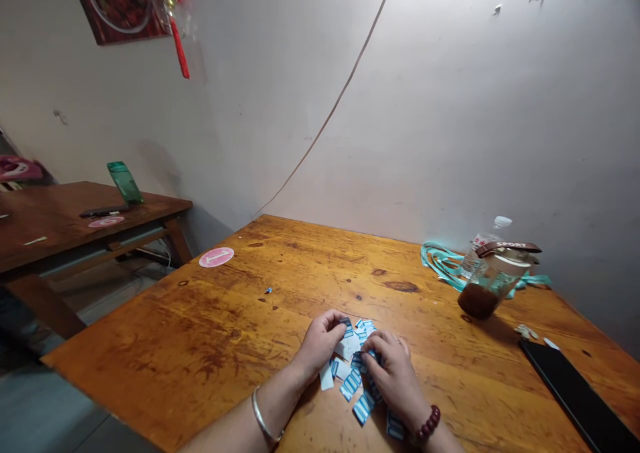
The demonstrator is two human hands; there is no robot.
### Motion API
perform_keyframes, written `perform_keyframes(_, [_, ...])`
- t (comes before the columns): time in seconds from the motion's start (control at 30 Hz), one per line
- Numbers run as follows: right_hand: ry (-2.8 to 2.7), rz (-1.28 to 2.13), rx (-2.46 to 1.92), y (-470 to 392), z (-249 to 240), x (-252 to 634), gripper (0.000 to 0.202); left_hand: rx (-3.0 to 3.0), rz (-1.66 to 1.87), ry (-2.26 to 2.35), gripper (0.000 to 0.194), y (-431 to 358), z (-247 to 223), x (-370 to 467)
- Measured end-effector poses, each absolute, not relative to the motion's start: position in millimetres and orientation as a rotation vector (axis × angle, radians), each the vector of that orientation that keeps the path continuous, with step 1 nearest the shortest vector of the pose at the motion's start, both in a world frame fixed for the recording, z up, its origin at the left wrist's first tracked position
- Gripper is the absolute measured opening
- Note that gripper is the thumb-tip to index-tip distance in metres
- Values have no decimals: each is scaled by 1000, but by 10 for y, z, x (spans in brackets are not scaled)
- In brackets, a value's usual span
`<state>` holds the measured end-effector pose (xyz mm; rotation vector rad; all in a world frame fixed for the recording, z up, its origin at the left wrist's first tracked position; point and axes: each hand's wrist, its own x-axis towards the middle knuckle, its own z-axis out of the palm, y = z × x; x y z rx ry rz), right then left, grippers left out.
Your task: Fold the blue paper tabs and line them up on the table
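Small blue-and-white paper pieces (352, 384) lie in a loose pile on the wooden table (280, 260), some with a plain white side up. At the pile's left edge, my left hand (320, 340) pinches one blue-and-white paper piece (347, 326) between thumb and fingertips. My right hand (393, 366) is over the right side of the pile, its fingers bent and closed around a dark blue-striped paper piece (358, 360). Part of the pile is hidden beneath my right hand.
A glass bottle of brown liquid (480, 296), a clear plastic bottle (470, 264) and a turquoise strap (440, 261) stand or lie at the back right. A black flat object (575, 393) lies at right. A pink number disc (217, 257) marks the left side; another table (55, 206) stands beyond.
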<state>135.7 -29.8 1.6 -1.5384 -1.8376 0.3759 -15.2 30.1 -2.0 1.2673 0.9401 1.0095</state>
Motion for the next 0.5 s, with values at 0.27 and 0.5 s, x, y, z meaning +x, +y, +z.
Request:
perform_keyframes(0.27, [-1443,826,-1317,-293,-36,1339,15,1287,913,944,21,288,-7,-154])
perform_keyframes(0.5, [-1440,743,-1302,-329,2,1320,16,1313,789,810,26,149,68,-108])
